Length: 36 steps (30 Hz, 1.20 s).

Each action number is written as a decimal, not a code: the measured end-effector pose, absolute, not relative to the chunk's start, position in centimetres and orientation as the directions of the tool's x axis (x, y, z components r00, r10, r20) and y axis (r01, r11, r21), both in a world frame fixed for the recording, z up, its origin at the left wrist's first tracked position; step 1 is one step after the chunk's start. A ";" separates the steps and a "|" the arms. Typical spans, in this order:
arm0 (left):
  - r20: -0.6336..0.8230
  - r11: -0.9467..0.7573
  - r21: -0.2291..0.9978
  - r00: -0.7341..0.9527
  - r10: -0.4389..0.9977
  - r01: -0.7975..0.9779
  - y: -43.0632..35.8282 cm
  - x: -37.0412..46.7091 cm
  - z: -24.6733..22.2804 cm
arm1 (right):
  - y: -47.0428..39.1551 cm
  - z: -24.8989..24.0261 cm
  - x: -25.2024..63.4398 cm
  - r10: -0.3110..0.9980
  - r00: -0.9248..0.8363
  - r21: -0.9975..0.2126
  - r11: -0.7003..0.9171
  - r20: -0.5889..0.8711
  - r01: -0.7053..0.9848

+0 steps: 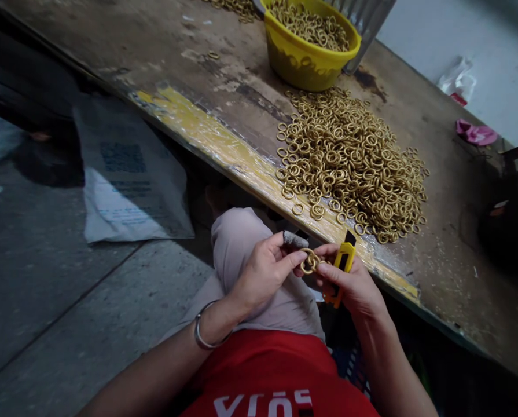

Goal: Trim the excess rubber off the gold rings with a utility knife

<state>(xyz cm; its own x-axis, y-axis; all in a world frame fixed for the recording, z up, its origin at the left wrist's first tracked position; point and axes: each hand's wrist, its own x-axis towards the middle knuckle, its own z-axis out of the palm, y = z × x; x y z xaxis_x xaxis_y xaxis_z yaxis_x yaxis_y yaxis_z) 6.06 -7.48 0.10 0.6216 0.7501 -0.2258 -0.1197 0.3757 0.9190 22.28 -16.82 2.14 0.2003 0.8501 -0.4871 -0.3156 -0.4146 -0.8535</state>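
Above my lap, my left hand (265, 269) pinches a few gold rings (309, 262) between thumb and fingers; a grey wrap covers its index finger. My right hand (349, 284) grips the other side of the same rings with thumb and fingertips. A yellow utility knife (344, 258) is also tucked in that right hand, its dark blade end pointing up and away from me. Just beyond my hands, a large heap of gold rings (354, 162) lies on the worn table (241, 110), some loose ones near its taped front edge.
A yellow basin (311, 61) full of rings stands behind the heap, with more rings at the top edge. A white printed sack (128, 179) is on the floor at left. A pink cloth (476, 132) and clear plastic bag (457, 78) lie at right.
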 end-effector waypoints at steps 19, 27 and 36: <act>-0.265 0.466 0.871 0.649 0.713 -0.156 -8.0 6.1 0.3 | -16.7 2.7 21.1 0.884 0.293 -0.930 -0.361 -0.364 -0.065; -0.343 0.547 0.830 0.671 0.657 -0.111 -8.3 6.5 -0.6 | -17.3 2.3 20.5 0.952 0.303 -0.843 -0.124 0.048 0.523; -0.319 0.571 0.799 0.670 0.670 -0.190 -8.6 6.2 -0.4 | -17.7 1.9 20.3 0.963 0.268 -0.910 -0.139 -0.032 0.390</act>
